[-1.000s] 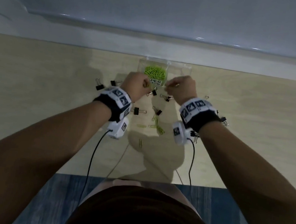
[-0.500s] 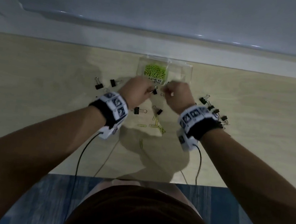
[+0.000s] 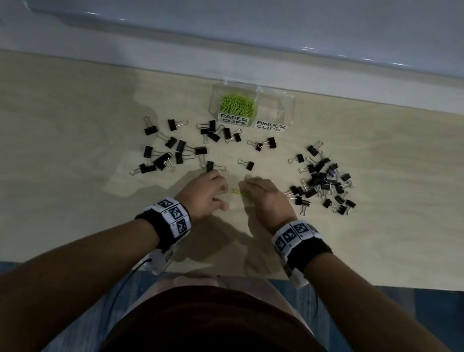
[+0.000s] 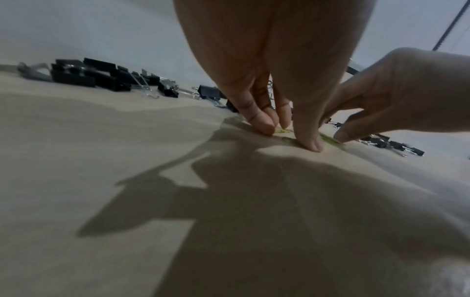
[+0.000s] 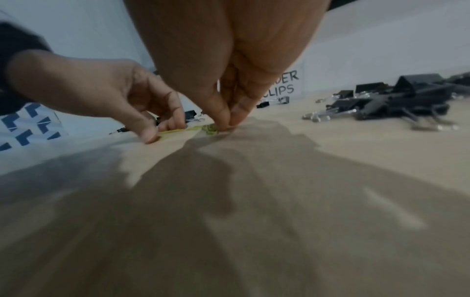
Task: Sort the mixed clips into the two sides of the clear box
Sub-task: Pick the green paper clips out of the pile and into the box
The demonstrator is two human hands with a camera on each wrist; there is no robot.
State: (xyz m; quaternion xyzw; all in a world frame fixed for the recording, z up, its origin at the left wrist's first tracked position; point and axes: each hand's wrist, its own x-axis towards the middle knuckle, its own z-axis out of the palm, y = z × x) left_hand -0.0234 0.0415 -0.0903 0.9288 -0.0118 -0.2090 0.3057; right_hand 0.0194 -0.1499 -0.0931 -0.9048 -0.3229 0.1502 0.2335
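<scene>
The clear box (image 3: 288,111) stands at the table's far edge. Its left side, labelled PAPER CLIPS, holds a heap of green paper clips (image 3: 237,105); nothing shows in the BINDER CLIPS side. A few loose green paper clips (image 3: 241,193) lie on the table in front of me. My left hand (image 3: 217,188) has finger and thumb down on the table, pinching one paper clip (image 4: 282,131). Just to its right, my right hand (image 3: 250,187) pinches a small bunch of paper clips (image 5: 211,128) between its fingertips. Black binder clips (image 3: 175,150) lie scattered ahead of both hands.
A dense heap of binder clips (image 3: 324,182) lies right of my right hand, and a looser scatter spreads left and along the box front (image 3: 221,134). One lone binder clip (image 3: 248,164) lies just ahead of my hands. The table's near edge (image 3: 387,283) is close behind my wrists.
Both hands have drawn back from the front of the clear box toward me and come down onto the loose green paper clips on the table.
</scene>
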